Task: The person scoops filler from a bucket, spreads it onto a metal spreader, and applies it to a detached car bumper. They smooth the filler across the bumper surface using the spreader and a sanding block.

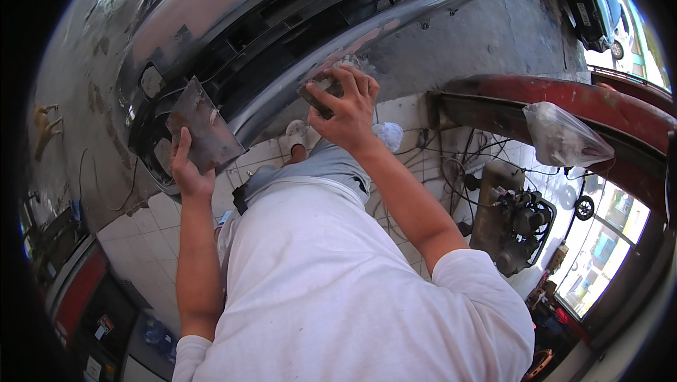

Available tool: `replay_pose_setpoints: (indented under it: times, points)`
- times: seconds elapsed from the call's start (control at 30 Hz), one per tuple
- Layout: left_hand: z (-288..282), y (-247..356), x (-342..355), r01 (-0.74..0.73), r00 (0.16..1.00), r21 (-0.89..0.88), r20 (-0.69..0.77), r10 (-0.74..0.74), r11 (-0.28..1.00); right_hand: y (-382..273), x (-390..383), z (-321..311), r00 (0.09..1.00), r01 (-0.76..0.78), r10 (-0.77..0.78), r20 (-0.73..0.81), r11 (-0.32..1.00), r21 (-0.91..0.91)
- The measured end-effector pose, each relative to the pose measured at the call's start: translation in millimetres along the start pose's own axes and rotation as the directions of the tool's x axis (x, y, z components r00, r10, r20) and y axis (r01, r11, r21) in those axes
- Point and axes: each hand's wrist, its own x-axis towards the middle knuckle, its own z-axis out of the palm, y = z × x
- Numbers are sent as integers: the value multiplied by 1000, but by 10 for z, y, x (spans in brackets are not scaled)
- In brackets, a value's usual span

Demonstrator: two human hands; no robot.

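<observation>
A dark car bumper [282, 37] with a slatted grille and pinkish filler patches [211, 1] stretches across the upper part of the head view. My left hand [189, 163] grips a thin, smeared rectangular plate [206, 127], its thumb on the upper face and its fingers mostly hidden beneath. The plate is tilted in front of the bumper's left part. My right hand [350, 108] is closed around a small, dark, flat-edged block [324, 95], whose exact kind I cannot make out. The block is close to the bumper's near edge; whether they touch is unclear.
At right, a red metal beam [508, 91] carries a clear plastic bag [564, 139]. Below it stand an air compressor [497, 206] and tangled hoses [451, 170] on white tiles. A dog [46, 132] lies far left; a parked car [580, 5] stands far right.
</observation>
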Motion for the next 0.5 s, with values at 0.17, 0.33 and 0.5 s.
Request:
replay_pose_setpoints:
  times: [0.17,0.33,0.5]
  points:
    - [-74,106,-142,-7,1000,-53,11,8,999,-28,-238,-51,998,-24,25,52,999,-28]
    - [-249,57,-58,24,999,-74,-42,-27,997,-261,75,-114,999,38,-38,-12,999,-7]
    - [-252,43,-47,13,1000,-82,22,-12,997,-260,195,-56,1000,24,-24,-4,1000,-17]
